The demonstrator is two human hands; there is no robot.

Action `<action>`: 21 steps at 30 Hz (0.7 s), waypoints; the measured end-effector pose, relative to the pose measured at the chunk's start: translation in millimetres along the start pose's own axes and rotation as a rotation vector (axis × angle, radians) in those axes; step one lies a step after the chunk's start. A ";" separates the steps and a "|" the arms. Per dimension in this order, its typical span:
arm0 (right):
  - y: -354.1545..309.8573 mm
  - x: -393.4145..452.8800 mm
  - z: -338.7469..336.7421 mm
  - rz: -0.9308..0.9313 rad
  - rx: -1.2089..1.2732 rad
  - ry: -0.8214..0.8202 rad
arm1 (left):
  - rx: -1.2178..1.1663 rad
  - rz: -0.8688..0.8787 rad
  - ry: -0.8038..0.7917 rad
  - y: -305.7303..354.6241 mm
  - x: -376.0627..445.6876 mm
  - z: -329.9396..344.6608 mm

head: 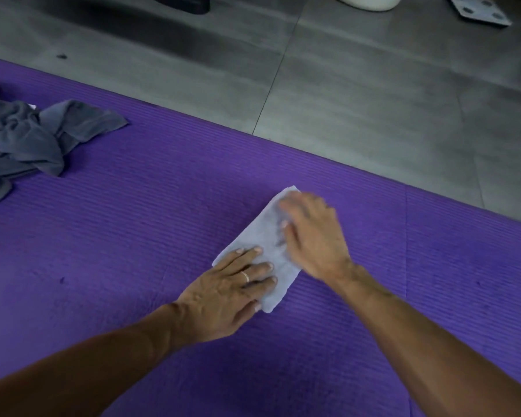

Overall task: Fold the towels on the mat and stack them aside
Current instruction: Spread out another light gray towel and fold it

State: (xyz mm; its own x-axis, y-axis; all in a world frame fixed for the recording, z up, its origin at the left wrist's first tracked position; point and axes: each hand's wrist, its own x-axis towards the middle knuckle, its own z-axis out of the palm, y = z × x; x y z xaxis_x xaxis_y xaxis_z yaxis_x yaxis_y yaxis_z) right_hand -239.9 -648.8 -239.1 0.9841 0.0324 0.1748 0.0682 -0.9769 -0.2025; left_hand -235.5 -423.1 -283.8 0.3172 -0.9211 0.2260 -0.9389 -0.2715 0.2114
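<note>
Purple mat [133, 236], unlabelled folded towel [263, 236]

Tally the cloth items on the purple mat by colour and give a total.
Light blue folded towel, pressed flat under the left hand and right hand: 1
Dark grey crumpled heap, separate pieces cannot be told apart: 1 heap
Total: 2 on the mat

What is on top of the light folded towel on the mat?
Both hands rest on the light folded towel: the left hand lies flat on its near end, the right hand on its far half, blurred. The cloth beneath them is hidden. The purple mat lies underneath.
</note>
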 end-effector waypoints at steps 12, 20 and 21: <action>48.2 46.5 7.1 0.017 -0.330 -0.404 | -0.011 -0.061 -0.079 -6.6 -3.8 14.5; 56.0 -21.7 8.3 -0.211 -0.341 -0.379 | 0.030 -0.094 -0.013 -7.4 1.1 22.8; 66.1 -17.0 5.8 -0.140 -0.372 -0.387 | 0.033 -0.103 0.010 -8.1 3.8 22.7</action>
State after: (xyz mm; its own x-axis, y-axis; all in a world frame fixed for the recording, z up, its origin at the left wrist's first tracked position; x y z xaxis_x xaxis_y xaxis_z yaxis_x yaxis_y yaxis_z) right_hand -251.2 -712.7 -261.1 0.9631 0.1744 -0.2051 0.2093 -0.9642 0.1631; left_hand -229.7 -430.7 -306.3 0.4130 -0.8851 0.2145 -0.9053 -0.3733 0.2027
